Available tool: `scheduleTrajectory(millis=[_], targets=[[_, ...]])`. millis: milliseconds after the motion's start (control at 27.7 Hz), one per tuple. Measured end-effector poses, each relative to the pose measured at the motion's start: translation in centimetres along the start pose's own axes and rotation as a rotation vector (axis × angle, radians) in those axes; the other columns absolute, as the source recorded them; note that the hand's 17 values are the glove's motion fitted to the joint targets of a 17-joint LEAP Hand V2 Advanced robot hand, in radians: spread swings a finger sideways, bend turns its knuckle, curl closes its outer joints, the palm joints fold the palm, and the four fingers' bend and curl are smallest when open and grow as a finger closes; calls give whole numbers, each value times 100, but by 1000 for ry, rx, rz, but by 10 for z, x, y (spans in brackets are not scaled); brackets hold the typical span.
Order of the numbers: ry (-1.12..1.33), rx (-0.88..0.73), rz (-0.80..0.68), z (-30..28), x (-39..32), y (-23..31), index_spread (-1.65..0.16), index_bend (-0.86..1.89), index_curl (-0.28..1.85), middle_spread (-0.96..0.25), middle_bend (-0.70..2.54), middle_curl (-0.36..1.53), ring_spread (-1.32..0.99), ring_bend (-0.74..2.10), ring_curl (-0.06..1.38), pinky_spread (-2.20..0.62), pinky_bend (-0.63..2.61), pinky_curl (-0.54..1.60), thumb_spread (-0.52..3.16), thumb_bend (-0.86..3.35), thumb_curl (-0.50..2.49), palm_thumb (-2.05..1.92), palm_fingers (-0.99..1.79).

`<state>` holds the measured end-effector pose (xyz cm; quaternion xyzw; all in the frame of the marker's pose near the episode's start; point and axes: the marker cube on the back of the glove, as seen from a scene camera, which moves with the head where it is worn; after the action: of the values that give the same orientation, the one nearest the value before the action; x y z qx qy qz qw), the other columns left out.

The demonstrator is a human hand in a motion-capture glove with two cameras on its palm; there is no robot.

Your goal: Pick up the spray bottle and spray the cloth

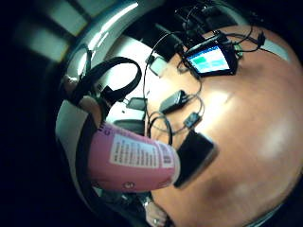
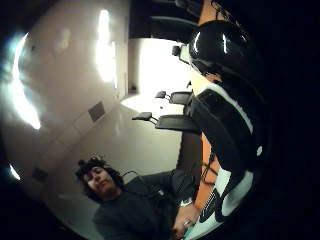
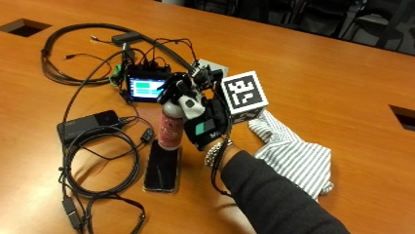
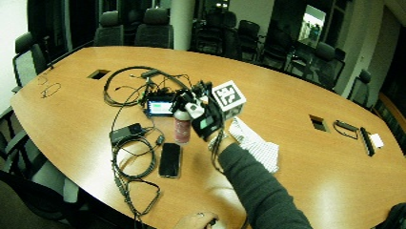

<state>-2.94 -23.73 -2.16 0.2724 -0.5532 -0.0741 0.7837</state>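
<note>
I see my gloved right hand (image 3: 202,127) raised mid-frame, fingers wrapped round the pink spray bottle (image 3: 171,127) | bottle upright, clear of the table (image 3: 337,63), nozzle hidden by glove gear | striped cloth (image 3: 292,156) lies right of the hand, partly behind the sleeve (image 3: 272,200) | phone (image 3: 162,168) lower left.

Surface: a wooden conference table (image 3: 337,63) with cut-out openings.
Cloth: a striped cloth (image 3: 295,156) lay flat on it.
Phone: a dark phone (image 3: 162,168) lay face up.
Electronics: a lit small screen (image 3: 148,88), a black power pack (image 3: 87,124) and looping cables (image 3: 97,170).
</note>
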Motion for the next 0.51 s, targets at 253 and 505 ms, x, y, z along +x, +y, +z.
scheduleTrajectory(millis=[253, 505], targets=[[95, 53, -75, 17, -1, 15, -27, 17, 54, -18, 50, 48, -14, 53, 43, -17, 42, 37, 153, 0, 15, 56, 128], [127, -2, -69, 19, -5, 17, -27, 17, 53, -18, 49, 48, -14, 54, 43, -19, 43, 38, 152, 0, 15, 57, 128]])
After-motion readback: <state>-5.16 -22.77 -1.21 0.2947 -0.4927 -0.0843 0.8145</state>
